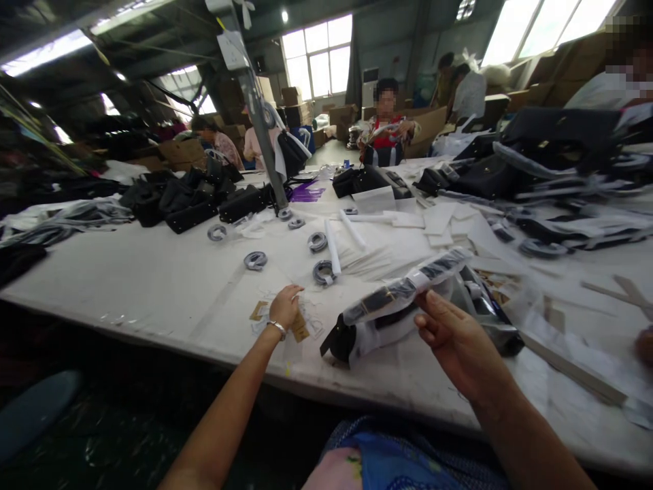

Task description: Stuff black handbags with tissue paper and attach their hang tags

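Observation:
In front of me on the table lies a black handbag [345,342], partly covered with white and clear wrapping. My right hand [456,333] pinches the bag's handle [405,289], a long black strip sleeved in clear plastic, and holds it raised over the bag. To the left, my left hand [284,307] is low over several brown paper tags [300,328] with thin white strings. Its fingertips are drawn together beside the strings; whatever lies between them is too small to make out.
Several wrapped grey coils [256,260] and white paper rolls [332,246] lie beyond my hands. Black bags [191,204] are heaped at far left, others [556,150] at right. A metal post [262,116] rises from the table. A co-worker [386,129] handles something across it.

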The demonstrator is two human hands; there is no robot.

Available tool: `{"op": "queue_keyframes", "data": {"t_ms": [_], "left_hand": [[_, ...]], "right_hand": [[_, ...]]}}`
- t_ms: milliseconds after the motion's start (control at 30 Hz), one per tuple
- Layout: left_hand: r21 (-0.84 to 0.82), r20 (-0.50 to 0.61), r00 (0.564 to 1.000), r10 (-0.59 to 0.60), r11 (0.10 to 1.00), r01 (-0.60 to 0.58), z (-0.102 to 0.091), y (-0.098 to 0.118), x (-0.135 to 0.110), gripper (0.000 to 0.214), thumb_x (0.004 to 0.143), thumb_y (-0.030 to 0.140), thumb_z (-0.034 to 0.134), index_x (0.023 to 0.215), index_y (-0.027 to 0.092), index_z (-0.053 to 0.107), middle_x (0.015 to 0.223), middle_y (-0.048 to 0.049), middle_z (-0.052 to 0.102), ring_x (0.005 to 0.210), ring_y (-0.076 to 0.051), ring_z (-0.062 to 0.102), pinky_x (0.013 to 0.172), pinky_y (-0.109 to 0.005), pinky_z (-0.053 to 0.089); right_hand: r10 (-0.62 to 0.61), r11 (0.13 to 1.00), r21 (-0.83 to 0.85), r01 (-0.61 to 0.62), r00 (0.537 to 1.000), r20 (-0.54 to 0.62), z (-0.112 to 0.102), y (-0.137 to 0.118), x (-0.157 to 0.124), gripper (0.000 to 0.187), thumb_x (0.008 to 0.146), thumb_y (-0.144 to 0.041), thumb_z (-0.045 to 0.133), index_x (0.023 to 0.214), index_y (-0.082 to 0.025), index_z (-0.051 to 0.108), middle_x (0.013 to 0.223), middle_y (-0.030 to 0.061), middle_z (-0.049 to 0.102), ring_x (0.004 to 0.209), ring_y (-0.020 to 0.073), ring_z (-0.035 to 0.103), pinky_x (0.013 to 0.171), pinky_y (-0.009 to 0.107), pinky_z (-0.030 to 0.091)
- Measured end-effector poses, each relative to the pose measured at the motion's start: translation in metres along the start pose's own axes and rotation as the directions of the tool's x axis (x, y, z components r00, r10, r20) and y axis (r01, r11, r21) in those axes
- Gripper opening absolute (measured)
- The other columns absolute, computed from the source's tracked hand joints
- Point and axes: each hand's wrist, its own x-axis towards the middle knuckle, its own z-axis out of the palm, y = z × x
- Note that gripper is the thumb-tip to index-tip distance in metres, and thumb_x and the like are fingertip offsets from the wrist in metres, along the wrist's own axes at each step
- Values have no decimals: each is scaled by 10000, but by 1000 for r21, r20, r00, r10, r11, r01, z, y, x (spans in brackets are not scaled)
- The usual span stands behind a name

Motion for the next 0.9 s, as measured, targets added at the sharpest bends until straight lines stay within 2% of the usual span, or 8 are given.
{"op": "queue_keyframes", "data": {"t_ms": [100, 200, 367, 433, 567, 667, 733, 900], "left_hand": [[29, 102, 995, -2, 1000, -1, 7, -6, 16, 267, 884, 363, 640, 1051, 156, 650, 1267, -108, 593, 1222, -266, 514, 1065, -531, 380], [-6, 184, 983, -11, 1000, 12, 0, -4, 29, 232, 887, 381, 637, 949, 158, 654, 1119, -85, 645, 1102, -233, 577, 1002, -488, 440], [-233, 237, 971, 15, 972, 42, -38, 19, 42, 384, 811, 519, 668, 824, 135, 659, 833, -51, 669, 838, -204, 629, 845, -406, 511], [-361, 224, 973, 50, 932, 35, -56, 38, 43, 467, 782, 587, 653, 855, 126, 662, 824, -62, 671, 812, -196, 625, 833, -376, 514], [-533, 177, 976, 128, 846, -14, -87, 90, 37, 503, 786, 538, 675, 1092, 140, 634, 847, -36, 643, 821, -165, 616, 873, -349, 511], [-620, 188, 964, 187, 784, -31, -102, 133, 27, 575, 804, 449, 700, 1286, 173, 553, 871, -24, 637, 756, -131, 602, 822, -316, 526], [-691, 215, 946, 241, 722, -27, -107, 161, 17, 547, 802, 376, 728, 1285, 186, 554, 913, -32, 653, 683, -98, 581, 750, -272, 529], [-783, 309, 884, 351, 622, 26, -104, 214, -12, 397, 806, 271, 743, 1170, 195, 603, 950, -40, 675, 713, -110, 634, 726, -245, 540]], "right_hand": [[-23, 998, -52, 22, 1000, -21, -4, 3, -2, 381, 715, -405, 813, 1056, -248, 747, 1274, 74, 614, 644, 67, 601, 444, 147, 457], [-79, 984, -163, 74, 996, -29, -11, 5, -8, 485, 716, -416, 807, 1165, -261, 709, 1372, 92, 565, 641, 81, 607, 438, 172, 466], [-261, 896, -380, 230, 965, -31, -21, 10, -16, 413, 788, -444, 746, 1135, -222, 714, 978, 81, 715, 527, 84, 544, 467, 217, 480], [-327, 858, -412, 306, 945, 21, -18, 12, -17, 344, 825, -431, 713, 1096, -218, 725, 825, 47, 698, 485, 77, 519, 492, 228, 492], [-326, 840, -387, 381, 924, 201, 4, 15, -15, 297, 847, -419, 686, 1056, -213, 732, 792, 45, 703, 513, 110, 590, 528, 260, 544], [-329, 832, -343, 436, 886, 327, 31, 14, -12, 284, 854, -391, 680, 1079, -224, 725, 943, 71, 733, 710, 167, 697, 698, 310, 603], [-373, 808, -310, 500, 843, 388, 47, 13, -10, 298, 866, -355, 670, 1141, -243, 699, 1085, 72, 716, 914, 197, 704, 857, 339, 586], [-450, 770, -259, 583, 784, 428, 68, 9, -6, 544, 842, -316, 705, 1358, -275, 538, 1417, 70, 534, 1292, 230, 512, 1112, 405, 413]]}}
